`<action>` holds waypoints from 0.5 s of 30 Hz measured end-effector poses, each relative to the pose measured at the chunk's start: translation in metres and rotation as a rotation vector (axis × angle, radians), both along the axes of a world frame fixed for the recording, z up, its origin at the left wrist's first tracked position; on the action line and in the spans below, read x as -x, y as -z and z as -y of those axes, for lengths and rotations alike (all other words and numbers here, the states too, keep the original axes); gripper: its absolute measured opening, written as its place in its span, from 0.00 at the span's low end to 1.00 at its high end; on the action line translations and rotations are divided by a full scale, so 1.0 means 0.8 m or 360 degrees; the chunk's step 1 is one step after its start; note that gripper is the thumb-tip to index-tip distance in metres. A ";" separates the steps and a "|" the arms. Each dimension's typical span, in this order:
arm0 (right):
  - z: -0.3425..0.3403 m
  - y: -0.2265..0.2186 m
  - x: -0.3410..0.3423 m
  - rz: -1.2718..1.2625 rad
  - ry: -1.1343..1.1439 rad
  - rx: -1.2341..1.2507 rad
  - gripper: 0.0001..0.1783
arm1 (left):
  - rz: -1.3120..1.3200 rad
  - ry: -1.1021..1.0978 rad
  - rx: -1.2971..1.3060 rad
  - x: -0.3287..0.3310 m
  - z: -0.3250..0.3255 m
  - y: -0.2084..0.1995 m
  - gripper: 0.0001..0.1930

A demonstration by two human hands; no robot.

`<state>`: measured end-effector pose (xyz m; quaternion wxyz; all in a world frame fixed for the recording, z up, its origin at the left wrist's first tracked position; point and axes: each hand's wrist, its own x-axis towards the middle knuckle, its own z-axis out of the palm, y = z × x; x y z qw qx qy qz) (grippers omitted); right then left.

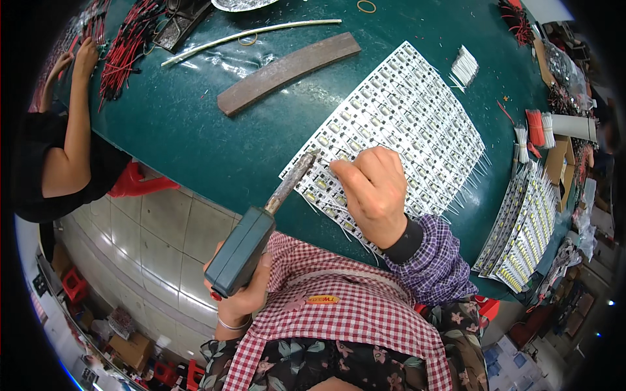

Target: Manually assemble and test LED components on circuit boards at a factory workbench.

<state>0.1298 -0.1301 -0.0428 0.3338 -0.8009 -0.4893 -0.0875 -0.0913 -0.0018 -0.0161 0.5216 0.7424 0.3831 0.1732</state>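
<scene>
My left hand [242, 292] is wrapped round the dark green body of a soldering gun [242, 251], whose stained metal barrel slants up to the right. Its tip lies at the left part of a white LED circuit board panel [398, 124], which is covered in rows of small yellowish LEDs and black parts. Just right of the tip, my right hand [375, 189] is closed in a pinch over the panel. Whatever it pinches, if anything, is too small to make out. Thin white wires [456, 199] stick out along the panel's near and right edges.
A brown wooden bar [287, 73] and a pale curved strip [251, 40] lie beyond the panel. White wires [464, 67] are bundled to its right; stacked LED panels [518, 228] stand at the right edge. Leftward, another person's arm [78, 124] reaches toward red and black wires [127, 55].
</scene>
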 end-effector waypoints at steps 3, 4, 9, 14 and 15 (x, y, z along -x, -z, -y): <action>0.000 -0.001 0.000 -0.0040 0.0009 0.0014 0.13 | 0.0008 0.0065 -0.0065 0.001 -0.002 0.001 0.13; 0.000 0.000 0.000 -0.0037 0.0003 0.0009 0.12 | 0.0012 0.0092 -0.0097 0.002 -0.002 0.001 0.13; 0.000 0.003 0.000 -0.0033 0.0006 0.0005 0.12 | -0.0070 0.0126 -0.0016 0.002 -0.003 -0.002 0.11; -0.003 0.004 -0.001 -0.0036 0.0026 -0.0047 0.13 | -0.0118 0.0178 -0.0045 0.002 -0.004 -0.003 0.11; -0.003 0.004 -0.001 -0.0036 0.0029 -0.0046 0.13 | -0.0128 0.0187 -0.0047 0.001 -0.004 -0.004 0.11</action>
